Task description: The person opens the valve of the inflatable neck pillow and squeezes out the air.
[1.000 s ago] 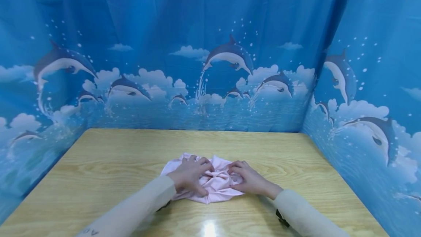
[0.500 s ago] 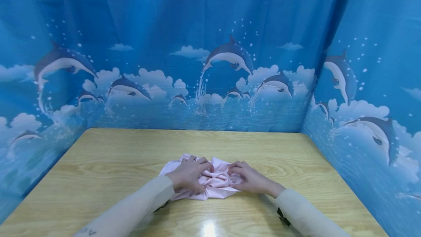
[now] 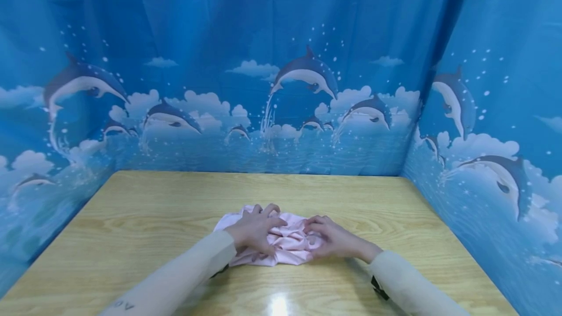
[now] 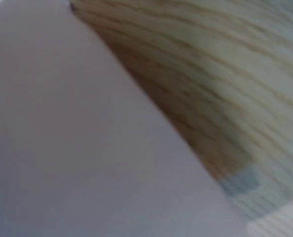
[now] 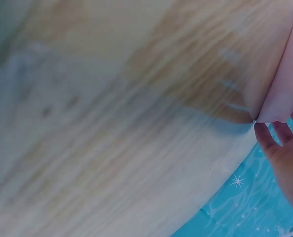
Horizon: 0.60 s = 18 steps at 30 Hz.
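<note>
Pink cloth (image 3: 287,245) is sitting bunched up in the lower middle of the head view, on the near half of the wooden table (image 3: 153,208); both hands are on top of it, which is why it stays in a tight wad instead of flopping open.

Left hand (image 3: 252,230) covers the left side of the bundle, fingers curled down into the folds with the top couple of fingers lifted a little at the far edge; looks to me like it's gathering fabric toward the centre. Right hand (image 3: 331,238) comes in from the right, fingers bent and tucked into the creases, pinching the gathered bit; the two sets of fingertips nearly meet in the middle, so the wrinkles all run toward that spot.

A flat flap of cloth pokes out at the left under the left wrist, so not everything is scrunched.

Wrist views are pretty blurry; the left one is mostly pale fabric (image 4: 77,148) filling the lower left with table grain at the upper right; the right one shows table grain, a cloth edge (image 5: 284,84) at the right side and some fingers (image 5: 279,148) at lower right.

Dolphin curtain (image 3: 307,72) wraps the back and both sides of the frame; cream sleeves (image 3: 184,277) come in from the bottom edge.
</note>
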{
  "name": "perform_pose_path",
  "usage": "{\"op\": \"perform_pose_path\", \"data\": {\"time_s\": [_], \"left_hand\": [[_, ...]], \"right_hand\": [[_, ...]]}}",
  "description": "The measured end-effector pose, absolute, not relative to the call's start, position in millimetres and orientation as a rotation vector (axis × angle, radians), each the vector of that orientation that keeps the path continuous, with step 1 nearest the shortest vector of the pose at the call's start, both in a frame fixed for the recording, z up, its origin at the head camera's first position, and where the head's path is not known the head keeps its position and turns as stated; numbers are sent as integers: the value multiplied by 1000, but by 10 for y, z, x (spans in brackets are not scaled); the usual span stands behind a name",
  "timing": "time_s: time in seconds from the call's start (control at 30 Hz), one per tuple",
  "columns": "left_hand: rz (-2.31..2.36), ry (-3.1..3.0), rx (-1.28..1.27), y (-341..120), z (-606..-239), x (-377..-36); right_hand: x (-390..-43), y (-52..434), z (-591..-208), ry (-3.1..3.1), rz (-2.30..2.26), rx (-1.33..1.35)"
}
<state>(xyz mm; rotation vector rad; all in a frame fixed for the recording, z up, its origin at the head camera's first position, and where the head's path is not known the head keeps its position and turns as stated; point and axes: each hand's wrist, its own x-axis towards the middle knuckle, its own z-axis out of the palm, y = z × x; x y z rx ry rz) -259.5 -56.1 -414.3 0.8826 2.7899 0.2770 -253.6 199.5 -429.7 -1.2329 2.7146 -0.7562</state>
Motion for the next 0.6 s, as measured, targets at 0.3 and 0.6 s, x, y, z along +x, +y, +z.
{"op": "perform_pose_path", "data": {"time_s": [0.3,0.6], "left_hand": [[246,2789,910,-578,-4170,-2610],[313,2828,963,-623,-4228,-2628]], "right_hand": [[-2540,1945,-4361,2762,-719,-1210],[-2559,1906,-4365,2781,-694,-1186]]}}
